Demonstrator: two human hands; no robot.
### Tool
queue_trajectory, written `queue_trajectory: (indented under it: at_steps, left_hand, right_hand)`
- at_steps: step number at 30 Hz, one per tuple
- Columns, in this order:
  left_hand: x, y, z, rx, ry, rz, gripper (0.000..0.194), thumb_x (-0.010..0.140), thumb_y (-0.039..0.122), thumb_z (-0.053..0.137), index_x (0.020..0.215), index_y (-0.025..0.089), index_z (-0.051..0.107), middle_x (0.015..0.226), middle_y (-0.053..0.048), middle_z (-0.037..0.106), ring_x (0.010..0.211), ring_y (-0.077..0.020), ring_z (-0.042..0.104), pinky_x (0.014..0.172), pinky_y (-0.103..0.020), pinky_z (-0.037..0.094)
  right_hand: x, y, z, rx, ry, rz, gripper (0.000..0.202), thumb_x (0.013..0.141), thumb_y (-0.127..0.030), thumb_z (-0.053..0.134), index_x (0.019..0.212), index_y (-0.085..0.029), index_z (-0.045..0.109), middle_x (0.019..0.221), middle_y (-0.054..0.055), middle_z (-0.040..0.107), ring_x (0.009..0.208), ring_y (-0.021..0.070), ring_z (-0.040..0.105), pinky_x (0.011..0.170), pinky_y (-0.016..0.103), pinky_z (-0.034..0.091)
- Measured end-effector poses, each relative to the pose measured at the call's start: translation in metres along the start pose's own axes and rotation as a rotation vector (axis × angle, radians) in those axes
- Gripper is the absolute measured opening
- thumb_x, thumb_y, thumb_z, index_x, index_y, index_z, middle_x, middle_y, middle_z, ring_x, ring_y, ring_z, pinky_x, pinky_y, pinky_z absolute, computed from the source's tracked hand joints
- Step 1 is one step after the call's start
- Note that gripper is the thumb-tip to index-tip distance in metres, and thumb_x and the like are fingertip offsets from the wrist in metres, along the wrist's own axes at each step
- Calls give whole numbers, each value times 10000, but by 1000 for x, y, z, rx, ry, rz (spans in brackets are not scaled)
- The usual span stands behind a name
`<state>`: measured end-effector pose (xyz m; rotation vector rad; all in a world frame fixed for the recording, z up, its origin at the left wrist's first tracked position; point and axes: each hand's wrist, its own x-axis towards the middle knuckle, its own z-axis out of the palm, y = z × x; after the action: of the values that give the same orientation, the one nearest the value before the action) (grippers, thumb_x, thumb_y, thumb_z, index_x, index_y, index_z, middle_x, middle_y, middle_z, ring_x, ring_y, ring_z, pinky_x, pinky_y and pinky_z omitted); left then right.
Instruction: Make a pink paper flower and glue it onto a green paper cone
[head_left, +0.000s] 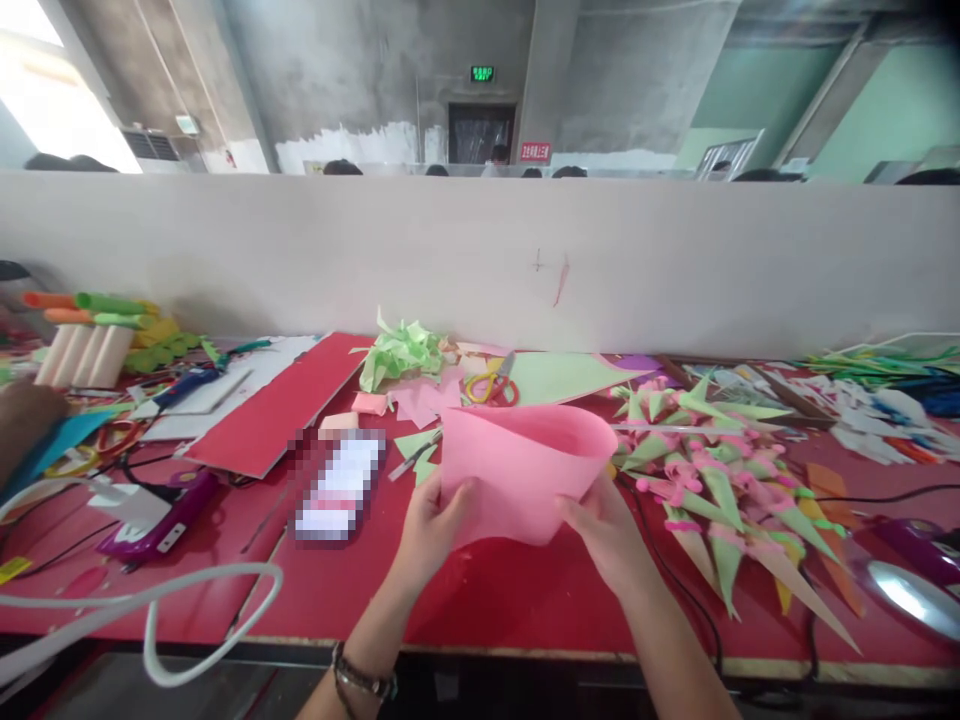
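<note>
A large pink sheet [506, 480], curved into a loose open roll, is held above the red table [525, 600]. My left hand [442, 515] grips its lower left edge, thumb in front and the other fingers mostly hidden. At its lower right edge my right hand [600, 520] pinches it the same way. Behind the sheet are scissors with yellow and red handles [491, 385] and pink paper scraps [427, 398]. A phone [341, 485] with a blurred screen lies to the left of my left hand.
Green and pink paper cones [720, 480] are heaped at the right. A red board [281, 405], crumpled green paper [405, 352] and a purple power strip [161, 520] with white cables lie leftward. Another person's arm [26, 425] shows at the left edge. A white partition [337, 260] stands behind.
</note>
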<state>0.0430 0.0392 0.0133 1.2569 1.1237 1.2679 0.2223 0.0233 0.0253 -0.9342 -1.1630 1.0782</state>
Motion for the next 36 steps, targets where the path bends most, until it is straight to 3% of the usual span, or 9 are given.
queue_trajectory:
  at_steps: [4,9,17,23,36]
  left_hand:
    - [0,-7,-4,-12,-17,-9,283,689,373,576,819,125,610,762,-47,626,698,-163,563,611,-247,450]
    - [1,-7,-3,-3,-16,-75,304,653,376,613,807,115,616,790,-62,647,676,-165,579,557,-225,439]
    - [0,-4,2,24,9,-84,293,686,408,577,711,116,594,595,-6,569,499,-91,469,445,-185,350]
    - [-2,-1,0,44,41,-87,332,688,448,557,587,133,536,517,29,490,450,-66,402,412,-173,299]
    - [-6,1,-3,121,-15,-42,327,742,454,493,677,139,553,585,12,541,521,-88,482,481,-177,376]
  right_hand:
    - [5,4,3,-17,72,68,353,674,-342,635,983,-187,560,983,74,646,886,209,597,753,312,480]
    - [4,6,4,-25,67,120,330,667,-356,639,931,-165,585,856,69,672,759,206,615,662,305,490]
    - [7,4,6,-75,127,156,312,634,-405,651,801,-144,615,716,61,676,653,206,612,576,289,479]
    - [7,4,9,-116,171,155,308,630,-416,649,767,-142,619,692,59,672,639,206,608,561,287,480]
    - [6,0,7,-180,176,160,269,627,-390,669,727,-143,630,658,44,664,599,190,594,508,251,460]
